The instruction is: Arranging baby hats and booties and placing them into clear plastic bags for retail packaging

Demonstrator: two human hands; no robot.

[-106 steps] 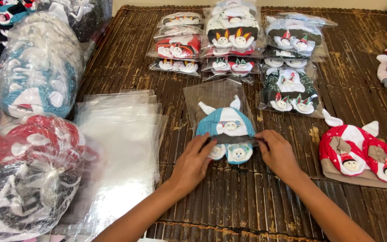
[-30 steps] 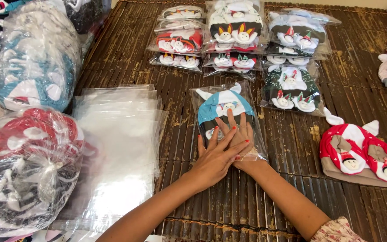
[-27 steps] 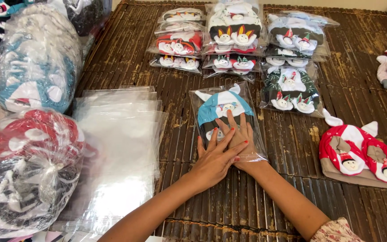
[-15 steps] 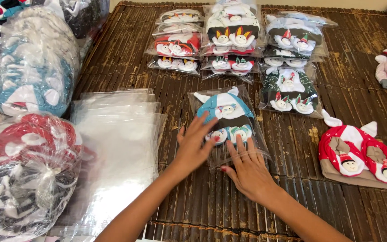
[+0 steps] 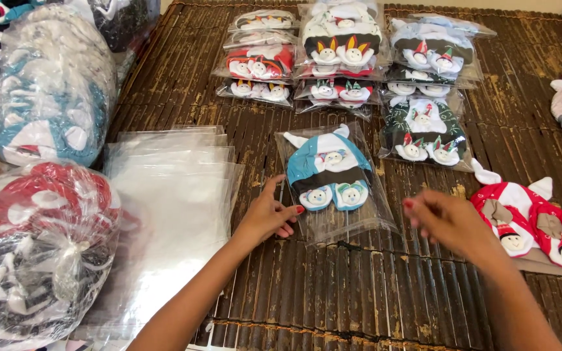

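Our left hand (image 5: 265, 218) touches the edge of the bagged blue hat (image 5: 328, 172), fingers loosely curled. Our right hand (image 5: 447, 221) hangs nearby, half open, holding nothing.

Single head view, steeply down, close over slatted mat (image 5: 333, 286)

Bare dark slatted bamboo matting (image 5: 359, 292) lies open along the near edge, between the two forearms. The left hand (image 5: 265, 218) rests against the left edge of a clear plastic bag holding a blue and white knitted hat set (image 5: 330, 175); the right hand (image 5: 447, 218) hovers just right of it. Further right, an unbagged red and white knitted hat set (image 5: 528, 218) blocks the way. To the left lies a flat stack of empty clear bags (image 5: 170, 195), and beyond it bulging plastic sacks of knitwear (image 5: 40, 195). Behind, rows of bagged hat sets (image 5: 352, 58) crowd the mat, with only narrow gaps between them.
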